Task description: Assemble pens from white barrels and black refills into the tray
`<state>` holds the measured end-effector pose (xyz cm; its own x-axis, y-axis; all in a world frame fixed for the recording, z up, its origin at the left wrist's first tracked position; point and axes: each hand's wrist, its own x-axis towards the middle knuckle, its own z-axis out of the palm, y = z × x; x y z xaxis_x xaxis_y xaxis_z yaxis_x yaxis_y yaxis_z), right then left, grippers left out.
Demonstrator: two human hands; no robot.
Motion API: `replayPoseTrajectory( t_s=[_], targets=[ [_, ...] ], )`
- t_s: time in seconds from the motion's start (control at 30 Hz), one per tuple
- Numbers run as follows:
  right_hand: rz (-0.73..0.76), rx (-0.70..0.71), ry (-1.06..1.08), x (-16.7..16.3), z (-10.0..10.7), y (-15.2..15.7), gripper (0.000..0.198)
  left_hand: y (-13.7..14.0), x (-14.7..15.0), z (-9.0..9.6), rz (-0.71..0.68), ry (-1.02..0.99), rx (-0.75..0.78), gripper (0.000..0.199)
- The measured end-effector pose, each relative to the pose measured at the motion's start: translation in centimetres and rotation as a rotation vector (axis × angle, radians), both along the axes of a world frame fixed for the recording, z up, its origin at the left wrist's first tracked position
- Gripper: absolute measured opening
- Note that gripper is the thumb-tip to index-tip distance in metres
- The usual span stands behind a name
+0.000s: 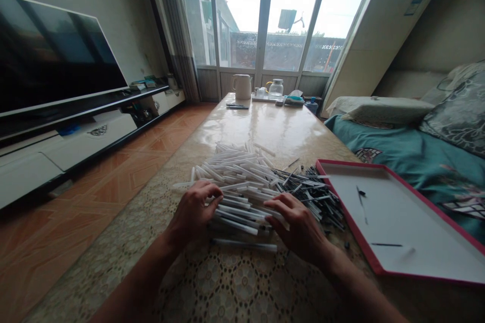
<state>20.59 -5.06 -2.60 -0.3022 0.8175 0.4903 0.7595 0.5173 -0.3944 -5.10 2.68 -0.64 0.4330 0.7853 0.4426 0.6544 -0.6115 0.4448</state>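
A heap of white, translucent pen barrels (pixel 238 166) lies on the table, with several barrels lined up side by side at its near edge. At the left ends of these is my left hand (pixel 195 207), thumb and forefinger drawn together; whatever may be between them is hidden. My right hand (pixel 297 222) rests by the right ends, thumb and fingers apart, and grips nothing that I can see. One separate pen barrel (pixel 244 245) lies crosswise nearer to me. Beyond my right hand is a pile of dark, thin pen refills (pixel 318 194).
A red-rimmed white tray (pixel 428 212) on the right holds a dark refill (pixel 386 245) and small pen parts. At the table's far end stand a beige jug (pixel 241 87) and a glass jar (pixel 276 89). A teal-covered bed (pixel 397 146) borders the right side.
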Motion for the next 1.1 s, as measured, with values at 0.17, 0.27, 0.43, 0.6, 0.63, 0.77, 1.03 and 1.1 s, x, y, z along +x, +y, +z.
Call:
replayPoseTrajectory(
  t_s=[0.17,0.27,0.43,0.6,0.63,0.77,1.03,1.1],
  targets=[
    [0.024,-0.061,-0.111,-0.7,0.1,0.0,0.011,-1.0,0.6,0.1,-0.153,0.021,-0.036,0.009],
    [0.001,-0.049,-0.083,-0.6,0.1,0.1,0.008,-1.4,1.0,0.1,-0.197,0.045,-0.007,0.013],
    [0.039,0.022,0.178,-0.7,0.3,-0.4,0.013,-2.2,1.9,0.2,-0.194,0.012,0.206,0.023],
    [0.098,0.097,0.351,-1.6,0.7,-1.5,0.017,-3.5,3.1,-0.2,-0.205,-0.005,0.258,0.015],
    [0.104,0.102,0.367,-1.7,0.8,-1.6,0.019,-3.7,3.2,-0.2,-0.213,-0.018,0.252,0.015],
    [0.124,0.075,0.454,-1.8,1.1,-1.9,0.039,-4.0,3.5,0.5,-0.172,-0.27,0.112,0.013],
    [0.153,-0.209,0.405,-1.9,0.7,-1.4,0.019,-3.8,3.6,0.8,-0.234,-1.032,-0.809,0.02],
    [0.173,-0.264,0.375,-2.0,0.5,-1.3,0.021,-4.0,3.9,0.7,-0.294,-1.021,-0.868,0.02]
  ],
)
